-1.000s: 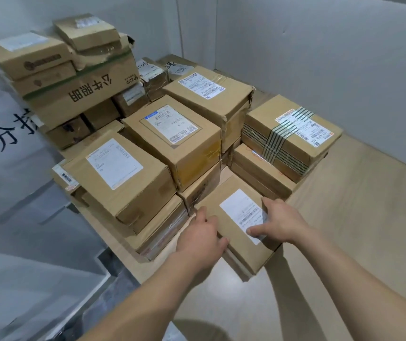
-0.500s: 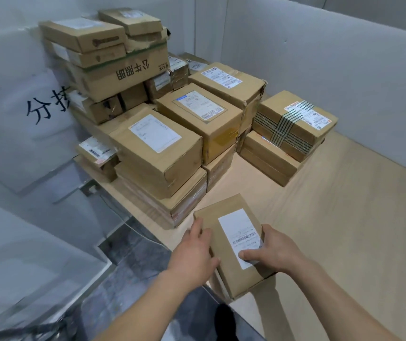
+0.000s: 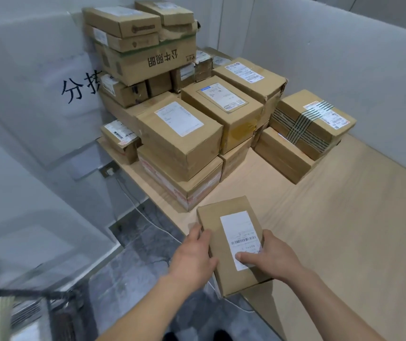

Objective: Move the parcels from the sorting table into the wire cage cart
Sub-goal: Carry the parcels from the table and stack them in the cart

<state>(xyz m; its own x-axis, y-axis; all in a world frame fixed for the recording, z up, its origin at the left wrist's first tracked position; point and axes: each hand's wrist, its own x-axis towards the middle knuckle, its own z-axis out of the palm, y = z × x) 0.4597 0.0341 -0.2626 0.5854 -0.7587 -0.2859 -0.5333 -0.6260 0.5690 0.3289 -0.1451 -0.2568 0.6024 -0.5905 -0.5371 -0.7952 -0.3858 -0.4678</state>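
At the far lower left, dark bars and mesh show at the frame edge, blurred; this looks like the cart [image 3: 25, 308], low and left of the hands, though too smeared to be sure. The left hand [image 3: 194, 259] grips the left long edge of the parcel [image 3: 231, 244], thumb on the top face and fingers hidden along the side. The parcel is a flat brown box with a white label [image 3: 242, 238] up; its long axis runs away from the body, tilted a little to the left, and its near end hangs past the front edge of the table [image 3: 344, 217], over the grey floor. The right hand [image 3: 274, 255] grasps the right long edge, thumb pressed on the label's near end. So both hands are closed on the box, one per side, and neither is free. The left hand lies nearer the cart, so my guess is that the carry swings leftward and down, with the left hand leading. Behind stand the remaining boxes [image 3: 197, 114], stacked toward the back left corner, well apart from the held one.

Against half a second ago, the parcel sits nearer the body and farther over the table edge; the grips look the same, and the dark bars have come into view at lower left
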